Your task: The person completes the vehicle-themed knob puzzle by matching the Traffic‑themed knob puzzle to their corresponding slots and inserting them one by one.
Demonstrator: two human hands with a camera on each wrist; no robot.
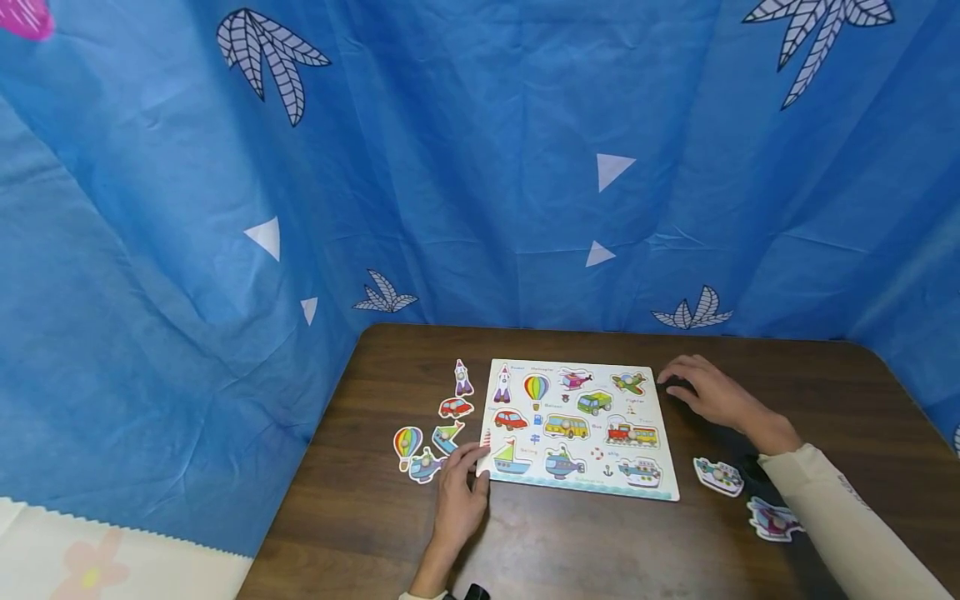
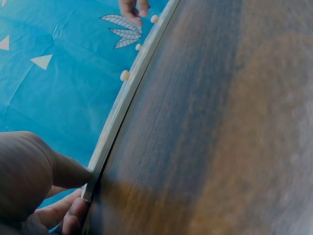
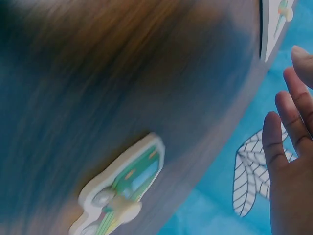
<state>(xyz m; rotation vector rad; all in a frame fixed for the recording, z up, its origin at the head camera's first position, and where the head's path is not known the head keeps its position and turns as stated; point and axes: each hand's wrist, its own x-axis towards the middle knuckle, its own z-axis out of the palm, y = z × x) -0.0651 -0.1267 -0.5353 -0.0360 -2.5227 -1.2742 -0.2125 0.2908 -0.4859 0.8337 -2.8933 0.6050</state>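
Note:
A white puzzle board with pictures of vehicles lies on the brown table. My left hand holds its near left corner; in the left wrist view the thumb presses the edge, with fingers curled on the other side. Beside the far right corner is my right hand, fingers loosely extended and holding nothing. Wooden knobs stand up from the board. A knobbed plane piece shows on the board in the right wrist view. A green vehicle-shaped piece lies on the table there.
Left of the board lie a rocket piece, a red car, a sailboat, a balloon and a submarine. A ship piece and a helicopter piece lie near the right forearm. A blue curtain hangs behind the table.

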